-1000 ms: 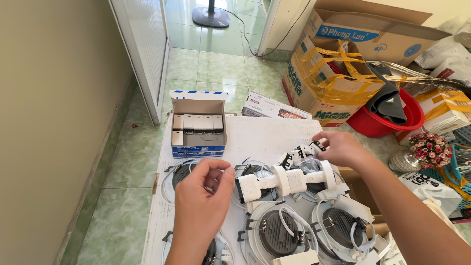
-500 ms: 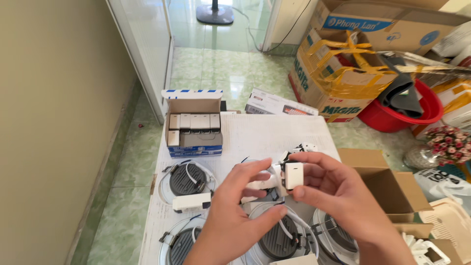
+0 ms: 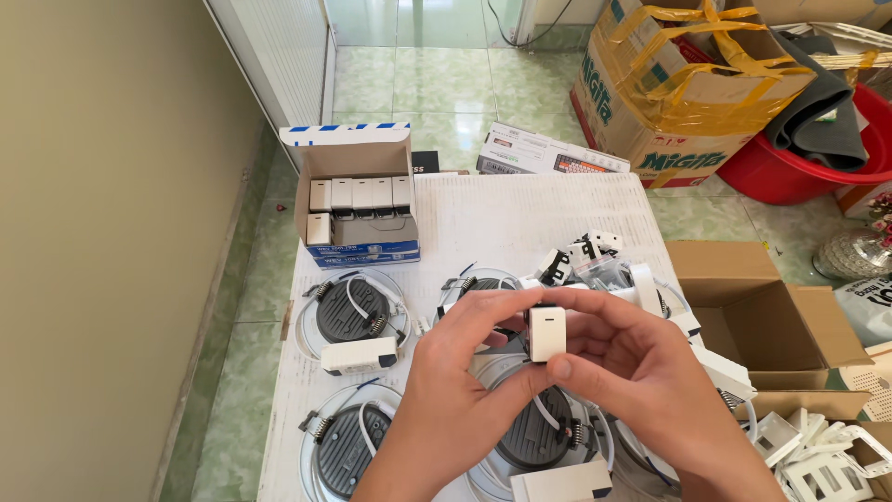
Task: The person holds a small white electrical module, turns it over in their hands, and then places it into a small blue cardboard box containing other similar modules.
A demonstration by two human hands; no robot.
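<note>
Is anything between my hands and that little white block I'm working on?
Nothing visible: the left hand and right hand both already pinch the small white module directly between their fingertips, above the round downlights on the table.

Left hand (image 3: 455, 390) & right hand (image 3: 632, 372) cover most of the centre downlight (image 3: 539, 432); only part of its dark back shows. Small white block (image 3: 546, 333) is pinched at its edges, back side unseen. Bottom-left downlight (image 3: 348, 446) cut by the frame's lower edge. Both forearms run off the bottom. Pile of white parts (image 3: 585, 256) too small to tell apart.
</note>
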